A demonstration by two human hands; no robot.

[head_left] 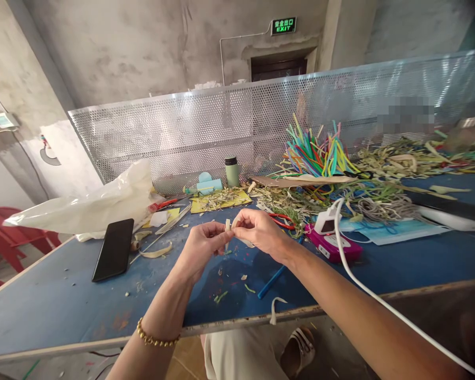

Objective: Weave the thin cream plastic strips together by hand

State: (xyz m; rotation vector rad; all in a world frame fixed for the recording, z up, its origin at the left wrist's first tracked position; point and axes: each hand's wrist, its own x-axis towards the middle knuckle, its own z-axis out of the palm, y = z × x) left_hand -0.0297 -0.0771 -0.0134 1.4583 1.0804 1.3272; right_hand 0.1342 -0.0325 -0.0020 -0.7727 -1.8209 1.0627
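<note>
Over the blue table [55, 311] my left hand [201, 249] and my right hand [258, 230] meet, both closed in a pinch on a short pale strip [228, 227] held upright between the fingertips. A second pale piece hangs below my right fingers. My left wrist wears a gold bead bracelet [155, 338]. Small green and pale scraps [221, 296] lie on the table under my hands, beside a blue stick [271, 282].
A black phone [114, 249] and a white plastic bag [103, 203] lie left. Red-handled scissors [282, 219], a pink device [332, 245] with a white cable, a green bottle [231, 171], and heaps of coloured strips [320, 155] sit behind. A perforated metal screen [182, 132] backs the table.
</note>
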